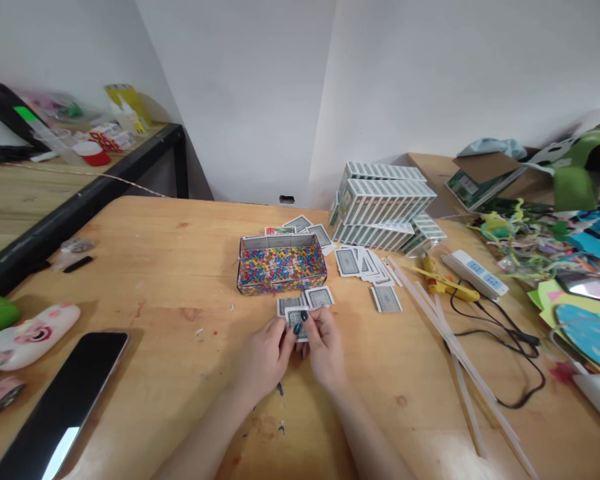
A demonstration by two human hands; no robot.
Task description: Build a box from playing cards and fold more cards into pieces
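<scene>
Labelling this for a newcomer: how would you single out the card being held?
On the wooden table, find the colourful open box at centre. Two loose cards lie before it; the held card is closer in, the only one pinched between left hand and right hand.

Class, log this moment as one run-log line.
left hand: pinches playing card | right hand: pinches same card | beyond: open colourful box

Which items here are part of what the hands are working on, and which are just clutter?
In hand: left hand and right hand both pinching one card; two cards just beyond; colourful open box; loose cards; stacked card packs.

Lying about: phone, glue gun, power strip, glue sticks, paper scraps.
</scene>
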